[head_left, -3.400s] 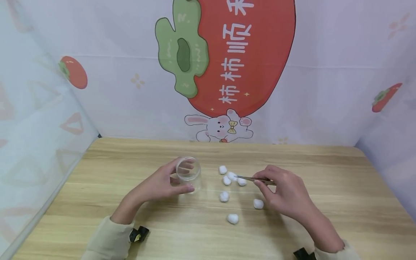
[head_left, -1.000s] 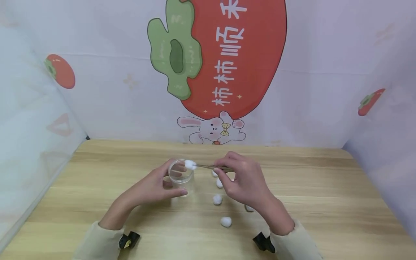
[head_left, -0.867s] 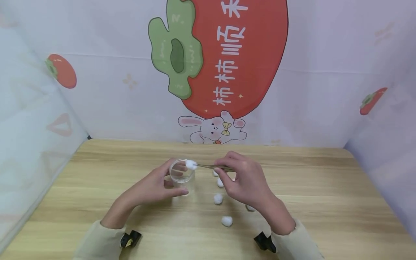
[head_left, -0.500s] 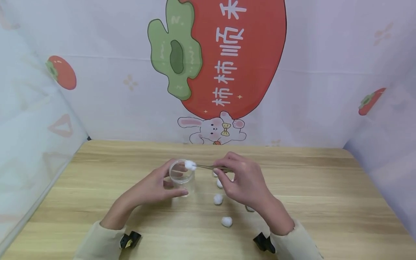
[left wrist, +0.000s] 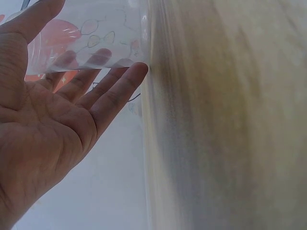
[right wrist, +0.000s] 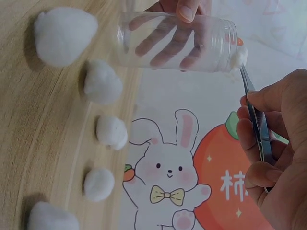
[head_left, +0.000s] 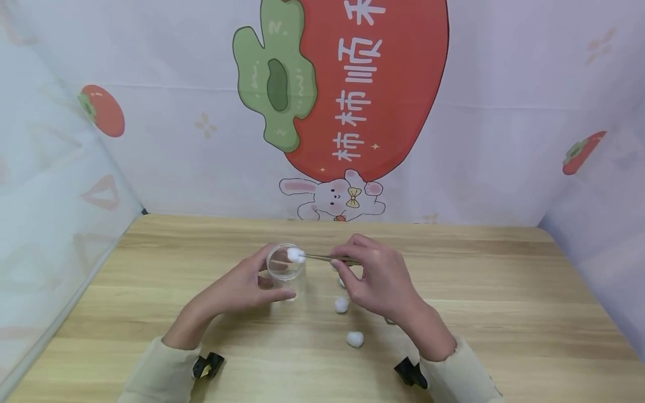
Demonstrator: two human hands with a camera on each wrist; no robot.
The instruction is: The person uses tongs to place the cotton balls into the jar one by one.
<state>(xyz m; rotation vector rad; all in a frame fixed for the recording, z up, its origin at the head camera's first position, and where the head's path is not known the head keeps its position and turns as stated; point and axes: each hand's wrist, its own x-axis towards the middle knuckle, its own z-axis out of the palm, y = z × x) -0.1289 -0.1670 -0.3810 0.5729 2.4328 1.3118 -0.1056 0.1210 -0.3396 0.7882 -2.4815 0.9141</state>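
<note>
My left hand (head_left: pixel 242 291) holds a clear plastic jar (head_left: pixel 289 278) upright on the table, thumb on the near side and fingers behind it. The jar has no lid, and I see nothing inside it through its wall (right wrist: pixel 206 43) in the right wrist view. Thumb and fingers of my right hand (head_left: pixel 380 277) pinch metal tweezers (head_left: pixel 319 258), pointing left. Between their tips is a white cotton ball (head_left: pixel 295 256), held at the right side of the jar's mouth. In the right wrist view this cotton ball (right wrist: pixel 239 57) sits right at the rim.
Loose cotton balls lie right of the jar, among them a middle one (head_left: pixel 341 305) and a near one (head_left: pixel 355 339). My right hand hides others from the head view; several show in the right wrist view. A printed cloth (head_left: pixel 478 145) hangs behind the wooden table (head_left: pixel 504 291).
Since the oldest frame, my right hand has carried a cotton ball in the tweezers leftward from the cluster to the jar's mouth. Over the last second both hands have stayed nearly still.
</note>
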